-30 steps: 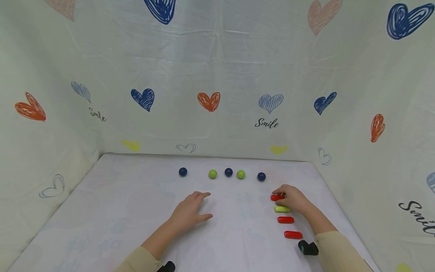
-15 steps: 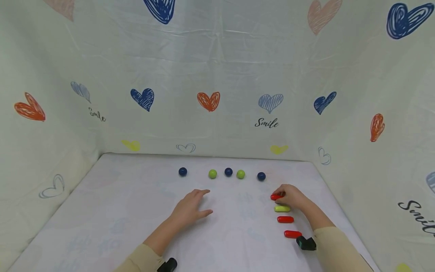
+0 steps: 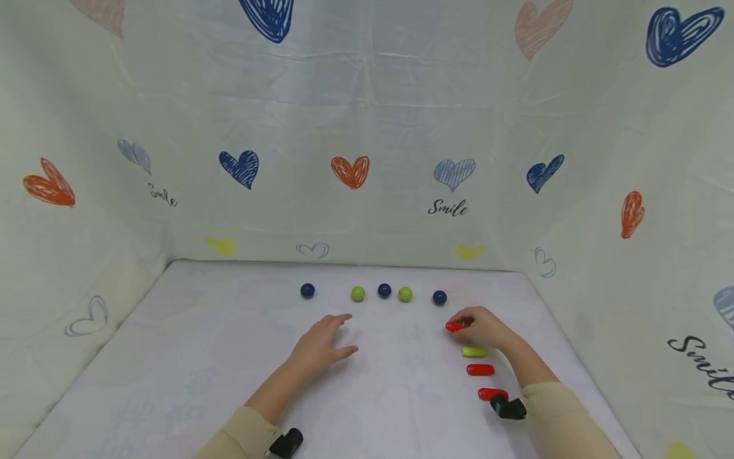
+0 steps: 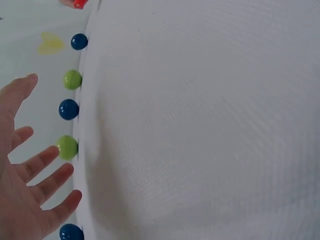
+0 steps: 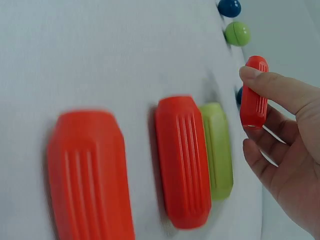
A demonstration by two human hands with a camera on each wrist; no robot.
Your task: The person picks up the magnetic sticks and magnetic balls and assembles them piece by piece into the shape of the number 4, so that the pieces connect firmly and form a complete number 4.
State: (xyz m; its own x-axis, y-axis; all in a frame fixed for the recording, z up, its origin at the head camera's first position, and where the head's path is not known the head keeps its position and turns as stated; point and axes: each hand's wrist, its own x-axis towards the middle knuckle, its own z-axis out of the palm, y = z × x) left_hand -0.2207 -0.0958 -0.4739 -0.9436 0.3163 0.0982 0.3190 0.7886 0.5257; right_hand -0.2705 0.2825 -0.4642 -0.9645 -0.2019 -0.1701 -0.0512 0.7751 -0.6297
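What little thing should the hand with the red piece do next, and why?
Maybe the right hand should carry the red piece a little left, toward the middle of the table. It has the piece pinched, apart from the green piece, so it looks ready to move. The left hand holds nothing.

Balls (image 3: 385, 291) on table (image 3: 401, 395), blocks (image 3: 480, 370) before them, rightward
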